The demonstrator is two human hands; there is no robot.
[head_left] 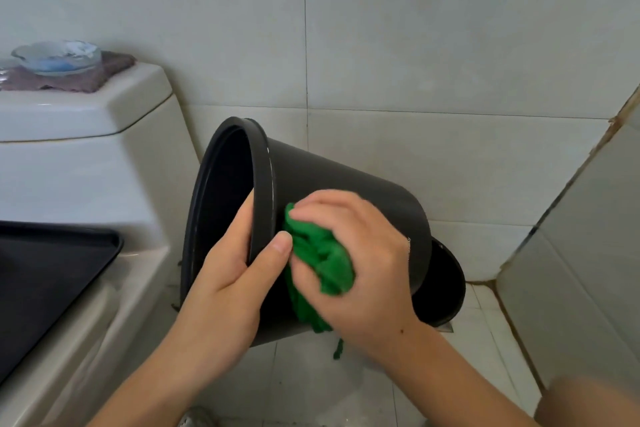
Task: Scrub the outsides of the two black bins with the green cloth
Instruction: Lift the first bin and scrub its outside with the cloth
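Hands busy: my left hand point(228, 274) grips the tilted bin's point(346, 198) rim, my right hand point(360, 263) clutches the green cloth point(322, 253) scrubbing its side; next I'd rotate it, second bin point(446, 284) pending.

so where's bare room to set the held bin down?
Bare floor tile right of the second bin, up to the corner wall, and below both hands. Crowded: cistern lid carries a dish on a cloth; black tray fills the toilet top. Left hand grips the held bin; right hand holds green cloth.

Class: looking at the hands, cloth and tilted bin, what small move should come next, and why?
Probably slide the right hand with the green cloth along the bin toward its base; the cloth sits near the rim, where the left hand grips.
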